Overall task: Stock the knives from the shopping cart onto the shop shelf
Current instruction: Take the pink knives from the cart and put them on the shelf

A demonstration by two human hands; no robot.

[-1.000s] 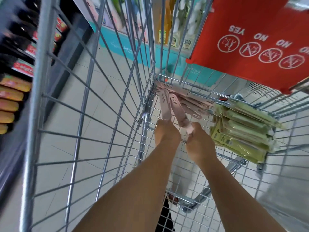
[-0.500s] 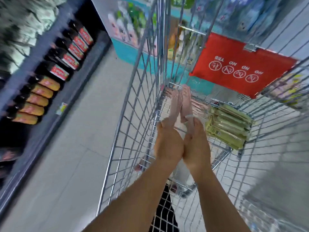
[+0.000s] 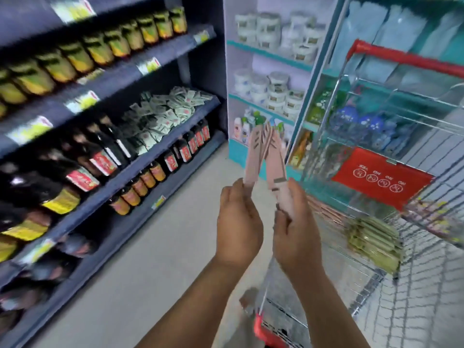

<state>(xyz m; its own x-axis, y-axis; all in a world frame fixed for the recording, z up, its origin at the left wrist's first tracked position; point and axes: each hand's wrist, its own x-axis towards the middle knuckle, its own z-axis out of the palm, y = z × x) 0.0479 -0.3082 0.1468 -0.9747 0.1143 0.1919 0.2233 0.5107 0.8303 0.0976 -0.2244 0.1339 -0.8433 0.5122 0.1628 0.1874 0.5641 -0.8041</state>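
Here the left hand pinches the lower end of one pink knife pack, and the right hand curls round the base of another knife pack; both packs stand upright above the floor, left of the cart, their tops touching. More pink packs lie in the cart beside a stack of green packs. Shelves of dark bottles stand to the left, blurred.
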